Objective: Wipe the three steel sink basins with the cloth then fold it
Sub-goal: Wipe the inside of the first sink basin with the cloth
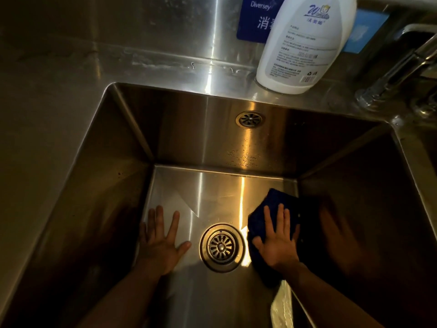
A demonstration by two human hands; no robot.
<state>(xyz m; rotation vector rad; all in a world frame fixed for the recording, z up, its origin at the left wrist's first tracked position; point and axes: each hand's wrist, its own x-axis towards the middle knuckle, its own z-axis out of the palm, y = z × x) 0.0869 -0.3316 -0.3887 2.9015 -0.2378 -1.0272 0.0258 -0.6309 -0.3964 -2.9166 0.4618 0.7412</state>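
**A:** Where's the cloth right now?

**B:** The dark blue, bunched-up wiping cloth [275, 198] lies on the floor of the deep square stainless-steel basin [94, 185]. It's at three o'clock from the round slotted steel drain [221, 247], close to the right wall. The right hand [277, 242] lies flat on top of it, fingers straight and spread, pressing rather than gripping.

**A:** And the other hand?

**B:** The left hand [163, 242] is flat on the bare floor at nine o'clock from the drain, fingers splayed, holding nothing. It looks like a brace.

**A:** What worries you?

**B:** Three things. With a flat palm and no grip, the cloth could bunch up or slide out from under the hand on a quick stroke, and the bare palm would smear the steel. The floor is shiny, perhaps wet, and both arms reach deep, so the bracing hand could skid if weight goes onto it. And a wide sweep toward nine o'clock drags the cloth's edge over the drain slots, where it might snag.

**A:** The walls?

**B:** Water droplets [243, 157] speckle the back wall at twelve o'clock, below the small round overflow grille [250, 118]. They'd be easy to miss, I'd judge. On a reach up there, an arm could knock the tall white plastic bottle [305, 43] standing at one o'clock on the rear ledge, near the rim.
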